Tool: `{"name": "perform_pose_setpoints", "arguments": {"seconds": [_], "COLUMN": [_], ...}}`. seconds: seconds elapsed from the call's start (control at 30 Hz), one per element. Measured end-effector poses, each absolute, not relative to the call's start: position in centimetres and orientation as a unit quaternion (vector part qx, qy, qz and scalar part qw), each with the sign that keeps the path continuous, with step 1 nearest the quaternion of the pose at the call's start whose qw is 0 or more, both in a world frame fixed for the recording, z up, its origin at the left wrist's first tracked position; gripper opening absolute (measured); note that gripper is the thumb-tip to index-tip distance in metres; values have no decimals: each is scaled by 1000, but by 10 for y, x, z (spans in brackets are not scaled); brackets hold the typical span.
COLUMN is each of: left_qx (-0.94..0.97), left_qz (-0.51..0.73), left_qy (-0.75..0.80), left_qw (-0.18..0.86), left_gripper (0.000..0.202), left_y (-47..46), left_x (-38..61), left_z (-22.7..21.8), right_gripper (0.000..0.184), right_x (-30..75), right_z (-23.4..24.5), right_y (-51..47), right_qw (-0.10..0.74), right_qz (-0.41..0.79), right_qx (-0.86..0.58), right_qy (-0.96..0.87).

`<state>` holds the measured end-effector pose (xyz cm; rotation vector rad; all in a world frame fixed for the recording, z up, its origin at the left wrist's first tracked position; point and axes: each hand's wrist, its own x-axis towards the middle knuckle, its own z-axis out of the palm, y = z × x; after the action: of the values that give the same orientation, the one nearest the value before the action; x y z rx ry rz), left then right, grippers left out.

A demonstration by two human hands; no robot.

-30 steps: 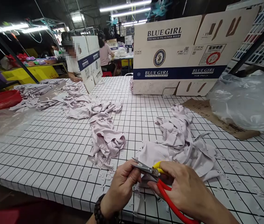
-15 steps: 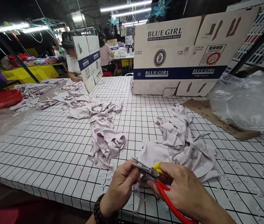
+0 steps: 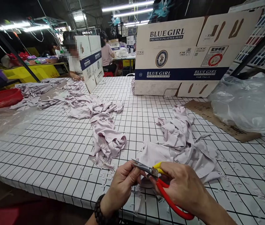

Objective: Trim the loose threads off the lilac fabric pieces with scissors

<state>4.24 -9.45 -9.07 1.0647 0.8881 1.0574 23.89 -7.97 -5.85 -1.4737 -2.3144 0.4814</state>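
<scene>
**Snips and a scrap of pale fabric at the table's near edge**

The right hand was closed around a pair of thread snips, its fingers wrapped over the red and yellow handles, with a red loop running back under the palm; the short metal blades pointed left, toward the other hand; the left hand, a dark beaded bracelet on its wrist, was pinched shut on a small piece of pale lilac fabric held just under the blade tips; whether the blades touched the cloth could not be told; both hands hovered over the near edge of the table, which was covered in a white cloth with a black grid; small offcuts lay scattered on the grid just beside the left hand; right behind the hands sat a crumpled heap of the same lilac fabric, and a second heap trailed away to the left and farther back; well beyond, a large cardboard box marked BLUE GIRL stood upright on the table, with a flat sheet of brown cardboard and a bulging clear plastic bag to the right; at the far left another person sat at the same table beside a smaller upright box
</scene>
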Motion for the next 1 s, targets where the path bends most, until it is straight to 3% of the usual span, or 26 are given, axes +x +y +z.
{"name": "perform_pose_setpoints", "arguments": {"seconds": [0.13,0.27,0.37,0.5,0.6,0.77,0.83,0.9,1.0], "left_qx": [434,406,395,404,443,555,549,562,567], "left_qz": [469,486,519,568,568,417,394,389,328], "left_qy": [381,368,381,413,480,693,723,696,599], "left_qw": [669,681,655,586,501,193,146,220,461], "left_gripper": [40,39,38,39,39,37,39,37,40], "left_y": [-93,-89,-82,-60,-41,-37,-50,-67,-89], "left_x": [44,42,33,7,-18,-31,-19,-1,30], "left_z": [-94,-96,-92,-85,-81,-71,-68,-73,-94], "right_gripper": [49,39,29,38,39,30,29,25,18], "right_x": [236,253,280,306,306,284,269,253,236], "right_z": [-59,-51,-49,-61,-71,-82,-87,-93,-101], "right_y": [-78,-64,-47,-36,-41,-58,-65,-70,-71], "right_qw": [197,194,220,234,198,178,191,218,266], "right_qz": [214,375,442,494,537,536,509,442,346], "right_qx": [-523,-563,-601,-601,-588,-591,-584,-575,-559], "right_qy": [-801,-711,-629,-584,-571,-576,-603,-653,-705]}}
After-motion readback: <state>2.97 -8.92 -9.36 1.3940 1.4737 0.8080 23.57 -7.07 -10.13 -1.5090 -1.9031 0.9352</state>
